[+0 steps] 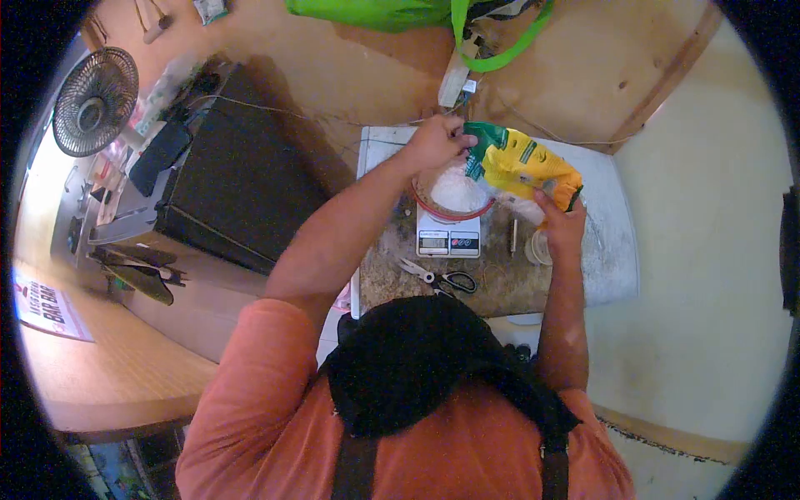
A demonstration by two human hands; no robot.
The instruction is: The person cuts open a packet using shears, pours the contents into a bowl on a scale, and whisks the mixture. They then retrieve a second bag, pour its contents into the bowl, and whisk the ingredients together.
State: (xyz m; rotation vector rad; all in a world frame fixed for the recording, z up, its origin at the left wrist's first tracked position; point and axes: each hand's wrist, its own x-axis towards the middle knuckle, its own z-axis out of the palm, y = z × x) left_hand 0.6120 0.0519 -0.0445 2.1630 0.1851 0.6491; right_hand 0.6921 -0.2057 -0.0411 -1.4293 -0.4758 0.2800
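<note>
A yellow and green bag (525, 160) is held tilted between both hands above the table. My left hand (439, 143) pinches its green end, over a red-rimmed bowl (451, 215) with white powder (457, 190) in it. My right hand (561, 225) grips the orange end at the lower right. The bowl rests on a white kitchen scale (448, 242) whose display shows, too small to read. Black-handled scissors (440, 278) lie in front of the scale, blades partly apart.
The worn table (617, 225) also bears a clear round container (540, 247) and a thin stick (513, 236). To the left are a dark cabinet (242, 167) and a fan (94, 102). A green bag (375, 12) is behind, near a power strip (455, 79).
</note>
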